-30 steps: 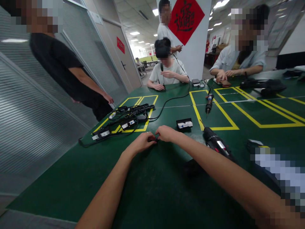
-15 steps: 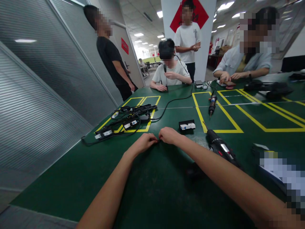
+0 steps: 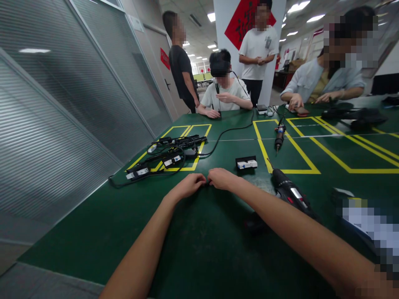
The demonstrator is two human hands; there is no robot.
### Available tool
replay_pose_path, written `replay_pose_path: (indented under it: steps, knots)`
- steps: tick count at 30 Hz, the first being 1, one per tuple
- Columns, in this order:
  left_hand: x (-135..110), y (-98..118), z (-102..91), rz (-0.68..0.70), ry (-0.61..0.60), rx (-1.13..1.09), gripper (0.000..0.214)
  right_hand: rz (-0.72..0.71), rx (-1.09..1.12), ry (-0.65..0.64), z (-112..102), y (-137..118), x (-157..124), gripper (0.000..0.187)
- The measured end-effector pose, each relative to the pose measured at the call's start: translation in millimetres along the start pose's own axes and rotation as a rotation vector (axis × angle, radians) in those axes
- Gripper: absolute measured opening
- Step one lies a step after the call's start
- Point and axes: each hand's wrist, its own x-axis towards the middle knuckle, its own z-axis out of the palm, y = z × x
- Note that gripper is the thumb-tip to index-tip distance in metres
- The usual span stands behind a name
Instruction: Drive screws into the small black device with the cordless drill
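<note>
Over the green table (image 3: 187,249), my left hand (image 3: 189,186) and my right hand (image 3: 220,178) meet with fingertips almost touching. Both are closed in a pinch. A tiny dark thing (image 3: 207,183) shows between the fingertips, too small to name and mostly covered by them. Just beyond my right hand sits a small black box with a white label (image 3: 246,164). Under and beside my right forearm lies a black power drill (image 3: 289,191), its bit pointing away from me.
Black cables and labelled black boxes (image 3: 173,160) lie at the left within yellow tape. A slim electric screwdriver (image 3: 279,137) rests farther back. A person with a headset (image 3: 220,68) sits opposite; another person's hand (image 3: 295,101) is at the far right. Two more people stand behind.
My view has shifted slightly. My hands keep their pinch in nearly the same spot. The standing person in black appears farther right in the view.
</note>
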Motion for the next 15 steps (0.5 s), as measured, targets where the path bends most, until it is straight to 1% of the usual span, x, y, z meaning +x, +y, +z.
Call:
replay_pose_path:
  steps: [7, 10, 13, 15]
  knots:
    - [-0.4, -2.5, 1.6, 0.008, -0.004, -0.028, 0.033, 0.005, 0.001, 0.031, 3.6, 0.0, 0.0, 0.029]
    - [0.2, -1.5, 5.2, 0.0, 0.036, 0.023, 0.032, 0.018, -0.002, 0.041, 5.0, -1.5, 0.0, 0.029]
    - [0.8, -0.1, 6.9, 0.024, 0.076, 0.086, 0.027, 0.013, -0.006, 0.049, 6.0, -3.2, -1.5, 0.029]
    - [0.6, 0.9, 6.6, 0.044, 0.081, 0.114, 0.026, 0.001, -0.008, 0.054, 6.4, -3.7, -2.6, 0.029]
